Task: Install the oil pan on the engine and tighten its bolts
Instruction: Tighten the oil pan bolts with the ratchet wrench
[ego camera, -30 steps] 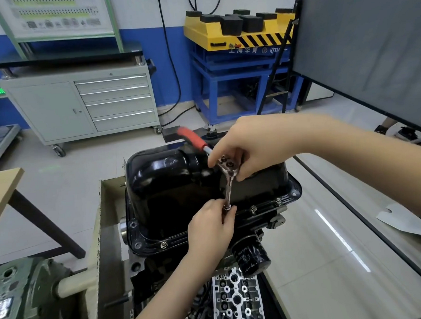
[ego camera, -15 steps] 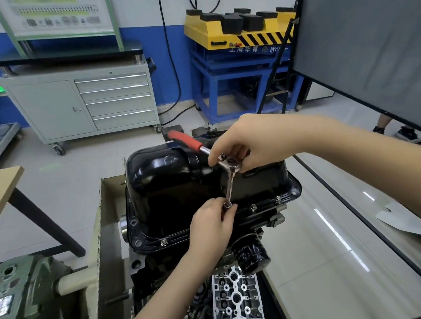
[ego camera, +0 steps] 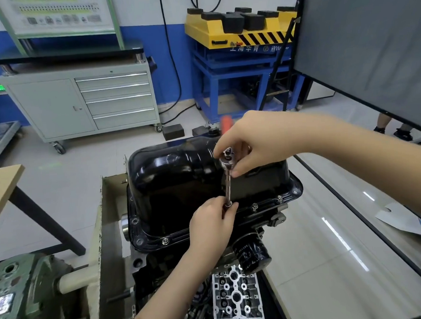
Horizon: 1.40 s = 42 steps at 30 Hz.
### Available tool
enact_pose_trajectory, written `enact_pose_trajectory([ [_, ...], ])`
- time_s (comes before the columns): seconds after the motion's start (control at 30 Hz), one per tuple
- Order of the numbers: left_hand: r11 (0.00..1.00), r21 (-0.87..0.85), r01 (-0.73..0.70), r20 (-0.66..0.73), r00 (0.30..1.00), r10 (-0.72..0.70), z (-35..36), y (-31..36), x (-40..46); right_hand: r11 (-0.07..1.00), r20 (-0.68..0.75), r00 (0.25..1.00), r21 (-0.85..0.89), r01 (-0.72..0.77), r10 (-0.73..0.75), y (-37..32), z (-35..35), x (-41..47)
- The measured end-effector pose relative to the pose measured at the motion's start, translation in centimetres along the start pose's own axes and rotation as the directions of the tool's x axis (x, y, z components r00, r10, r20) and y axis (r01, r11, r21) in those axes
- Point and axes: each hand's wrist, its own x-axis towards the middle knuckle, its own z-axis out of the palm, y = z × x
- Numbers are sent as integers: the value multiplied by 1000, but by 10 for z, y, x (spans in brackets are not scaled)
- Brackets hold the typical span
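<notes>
Head view: right hand (ego camera: 255, 142) gripping ratchet (ego camera: 227, 158), left hand (ego camera: 214, 226) pinching its extension (ego camera: 228, 185); yellow lift (ego camera: 239, 33) lettering illegible.

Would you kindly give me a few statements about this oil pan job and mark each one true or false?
1. The right hand grips the head of the ratchet. True.
2. The left hand rests on the oil filter. False: it pinches the lower end of the ratchet's extension at the pan flange.
3. The oil pan is black and sits on the engine. True.
4. The ratchet handle is blue. False: the visible grip, behind the right hand, is red.
5. Bolts stand in the near flange to the right of the left hand. True.
</notes>
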Motion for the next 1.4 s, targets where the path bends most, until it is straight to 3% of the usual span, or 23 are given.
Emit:
enact_pose_trajectory([
  [0.1,999,49,-18,1,1000,18,2,1,0,995,93,994,83,57,-65,2,-6,-1],
  [0.2,998,49,-26,8,1000,25,1,0,-1,994,95,992,87,74,-82,2,-6,1],
  [0.33,1000,13,-9,9,1000,9,-2,-3,-3,999,-4,1000,-38,-8,8,0,-2,4],
  [0.53,1000,13,28,36,999,-29,-4,-2,0,982,-32,998,-182,-51,46,-3,8,9],
  [0.7,998,65,0,42,999,-3,-2,0,-2,999,120,992,-23,-28,30,3,-2,9],
  [0.77,997,71,-2,37,999,0,-1,0,-1,1000,112,993,-13,-26,27,4,-2,6],
  [0.93,995,98,11,31,999,-14,-2,-1,-2,921,-123,991,-381,-88,44,-1,13,3],
  [1.1,996,89,26,30,999,-29,-1,-1,-2,949,-132,987,-286,-131,97,2,14,-2],
  [1.27,995,101,-15,7,1000,14,1,1,-3,1000,-14,1000,-20,-19,19,4,4,-9],
  [1.4,991,120,-57,23,998,55,2,4,-4,998,58,997,35,44,-46,7,-1,-9],
])
